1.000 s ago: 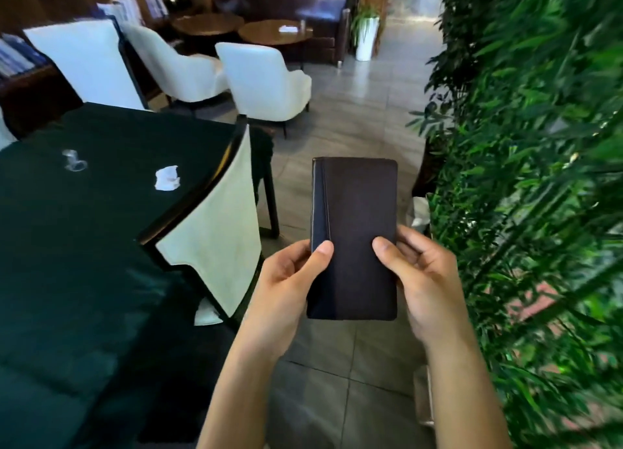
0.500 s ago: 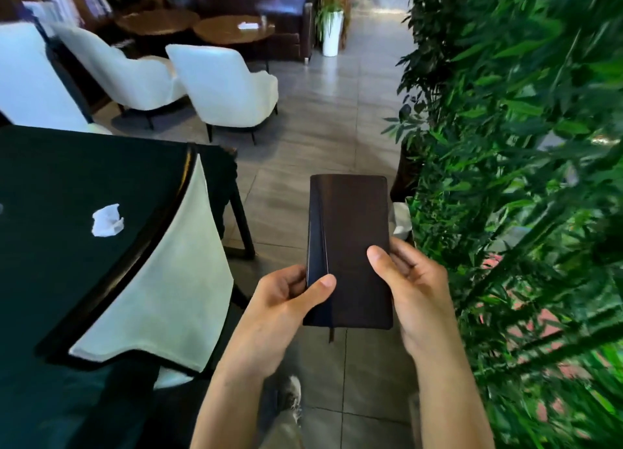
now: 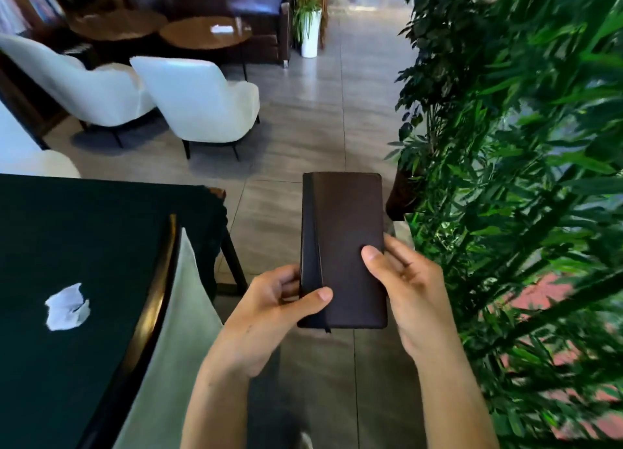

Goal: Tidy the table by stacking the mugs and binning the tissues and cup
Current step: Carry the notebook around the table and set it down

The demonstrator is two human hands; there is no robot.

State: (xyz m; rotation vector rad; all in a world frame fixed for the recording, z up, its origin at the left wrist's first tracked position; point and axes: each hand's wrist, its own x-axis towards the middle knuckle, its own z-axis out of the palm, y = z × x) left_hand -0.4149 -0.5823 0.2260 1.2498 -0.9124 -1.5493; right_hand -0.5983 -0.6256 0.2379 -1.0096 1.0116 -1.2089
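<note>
Over tiled floor, both hands (image 3: pixel 337 300) keep gripping the notebook (image 3: pixel 347 246).

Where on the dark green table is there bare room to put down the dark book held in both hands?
The dark green tablecloth is bare all around the crumpled white tissue, most widely between it and the far edge. The near edge is crowded by the white-backed chair. Both the left hand and right hand grip the dark brown book.

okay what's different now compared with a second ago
The view has swung right: the dark table and crumpled tissue slid toward the left edge, and the clear cup has left the frame. Both hands, left and right, still hold the closed dark notebook over the floor.
</note>
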